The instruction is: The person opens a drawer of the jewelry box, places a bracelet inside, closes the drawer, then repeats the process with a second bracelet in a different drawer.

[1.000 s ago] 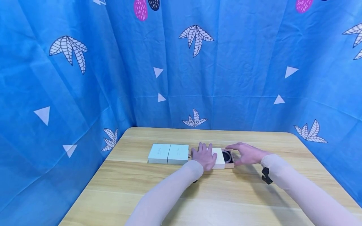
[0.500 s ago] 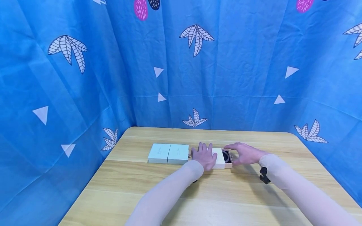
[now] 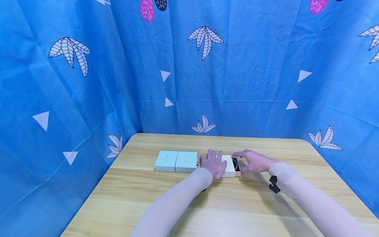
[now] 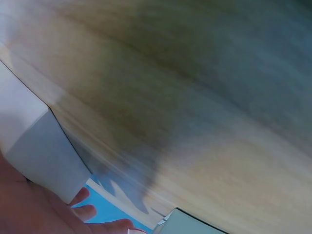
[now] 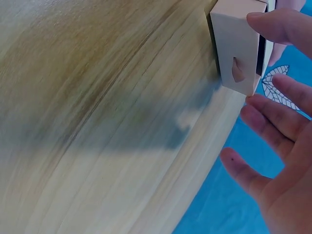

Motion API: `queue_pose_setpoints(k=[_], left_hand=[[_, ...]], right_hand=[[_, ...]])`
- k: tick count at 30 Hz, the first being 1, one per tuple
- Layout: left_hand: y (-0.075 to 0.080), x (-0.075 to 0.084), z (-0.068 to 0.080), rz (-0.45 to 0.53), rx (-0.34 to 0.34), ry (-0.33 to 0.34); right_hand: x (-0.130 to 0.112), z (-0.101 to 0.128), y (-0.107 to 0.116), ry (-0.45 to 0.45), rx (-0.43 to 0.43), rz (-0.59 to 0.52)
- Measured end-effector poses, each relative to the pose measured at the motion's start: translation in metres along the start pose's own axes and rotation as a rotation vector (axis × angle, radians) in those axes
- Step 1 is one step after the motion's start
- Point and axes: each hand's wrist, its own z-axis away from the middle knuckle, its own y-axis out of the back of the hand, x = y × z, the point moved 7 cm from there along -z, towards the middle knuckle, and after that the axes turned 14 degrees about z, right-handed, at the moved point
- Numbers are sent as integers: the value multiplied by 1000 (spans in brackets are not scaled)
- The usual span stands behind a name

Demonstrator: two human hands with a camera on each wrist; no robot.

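1. Wooden table [image 3: 242, 210] fills the lower frame, with a blue leaf-print backdrop cloth [image 3: 189, 72] hung around three sides. All the boxes sit in one row near the table's middle, running left–right across the person's view.
2. Two pale mint boxes [image 3: 176, 161] lie side by side, touching, at the left end of the row and just left of the left hand. Faint print shows on each lid, too small to read.
3. White drawer box [image 3: 229, 166] — a sleeve with a tan inner tray [image 5: 237, 48] — sits at the right end of the row, between the two hands. Its long axis runs left–right and the tray's open end faces right; only a thin dark sliver of interior shows at the sleeve's mouth.
4. Left hand [image 3: 214, 164] lies flat on the sleeve's left part, fingers straight and pressing down, curled round nothing.
5. Right hand [image 3: 251, 161] is at the tray's end face, the nearer hand to the tray. Its fingers are spread and nearly straight; the thumb tip [image 5: 278, 24] touches the tray end, and the other fingers stand just beside it.
6. Tray end carries a small finger notch [image 5: 236, 69]. No brand or label is readable in any view.
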Motion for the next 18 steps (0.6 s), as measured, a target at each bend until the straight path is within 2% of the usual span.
queue_pose_setpoints(k=[9,18], left_hand=[[2,-1,2,-10,-2,1],[2,-1,3,-8,6,-2]], right_hand=[[-7,-5,-1,40,30,2],[-15,-8,-1,23,22,-31]])
